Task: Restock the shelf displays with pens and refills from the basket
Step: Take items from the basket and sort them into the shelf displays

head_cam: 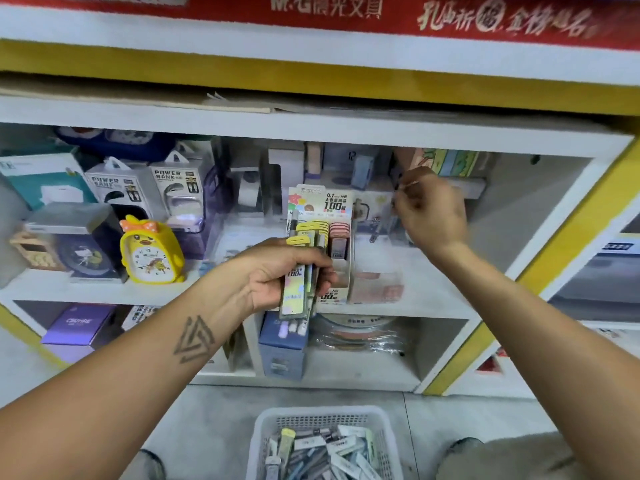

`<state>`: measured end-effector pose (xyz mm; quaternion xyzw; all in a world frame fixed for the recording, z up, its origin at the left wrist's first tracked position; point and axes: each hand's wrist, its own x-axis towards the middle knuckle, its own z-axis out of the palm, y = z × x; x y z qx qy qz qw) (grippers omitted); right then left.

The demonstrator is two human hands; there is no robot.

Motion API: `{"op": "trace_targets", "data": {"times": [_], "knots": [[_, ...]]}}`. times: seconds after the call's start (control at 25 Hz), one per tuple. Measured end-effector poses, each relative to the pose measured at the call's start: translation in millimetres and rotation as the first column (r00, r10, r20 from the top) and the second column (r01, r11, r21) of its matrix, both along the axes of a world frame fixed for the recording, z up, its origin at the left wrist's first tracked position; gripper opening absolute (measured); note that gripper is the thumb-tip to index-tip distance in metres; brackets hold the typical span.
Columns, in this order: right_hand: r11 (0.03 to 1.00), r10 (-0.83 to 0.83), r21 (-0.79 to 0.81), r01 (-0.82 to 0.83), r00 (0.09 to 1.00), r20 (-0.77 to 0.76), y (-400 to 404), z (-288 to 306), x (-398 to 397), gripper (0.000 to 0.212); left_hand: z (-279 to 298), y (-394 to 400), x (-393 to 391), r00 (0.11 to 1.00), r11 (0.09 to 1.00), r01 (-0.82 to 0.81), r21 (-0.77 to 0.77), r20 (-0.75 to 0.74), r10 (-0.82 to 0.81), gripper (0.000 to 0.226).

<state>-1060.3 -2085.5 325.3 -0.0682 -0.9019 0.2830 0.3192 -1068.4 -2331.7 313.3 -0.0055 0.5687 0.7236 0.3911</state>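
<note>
The left hand [277, 271] grips a bundle of refill packs and pens [300, 278] in front of the middle shelf; how many pieces are in the bundle I cannot count, because they overlap and the fingers cover them. One pack in it shows "100". Just behind the bundle stands a cardboard display [320, 237] with yellow and pink refill cases; its header reads "0.7 HB" and "100", the smaller print is not readable.

The right hand [429, 209] is raised to the back of the same shelf, fingers curled and pinching something thin [403, 188], but it is blurred, so I cannot tell what it is. A pen [375, 232] leans near it in a clear holder.

On the floor below, a white basket [388, 434] holds many more packs and pens; its lower part is cut off by the picture edge.

To the left stand two boxes marked "POWER BANK" [173, 188] and one yellow duck clock [150, 251]. A purple box [81, 322] below reads perhaps "CEPHRE". The red banner [329, 8] on top shows "M&G" and Chinese characters.
</note>
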Motion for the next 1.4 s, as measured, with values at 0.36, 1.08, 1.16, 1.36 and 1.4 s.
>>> {"op": "trace_targets", "data": {"times": [0.36,1.08,1.16,1.36,1.4], "knots": [[0.986,0.114,0.122,-0.112,0.993,-0.008,-10,-29,-11,0.011,-7,17,-1,0.998,0.999,-0.043,-0.023,-0.037,0.042,0.012],[0.986,0.05,0.139,-0.087,0.967,0.25,-29,-23,-19,0.055,-4,4,0,0.986,0.991,0.112,-0.078,-0.119,-0.121,0.022],[0.951,0.217,-0.264,-0.158,0.953,0.21,-38,-14,-16,0.024,-4,6,2,0.981,0.988,0.132,-0.08,-0.132,-0.141,0.018],[0.65,0.565,-0.729,-0.217,0.779,0.272,-56,-3,-3,0.018,-3,11,9,0.961,0.969,0.225,-0.1,-0.145,-0.238,0.016],[0.616,0.586,-0.76,-0.208,0.766,0.265,-57,-4,-3,0.015,-3,11,9,0.957,0.965,0.241,-0.106,-0.138,-0.254,0.016]]}}
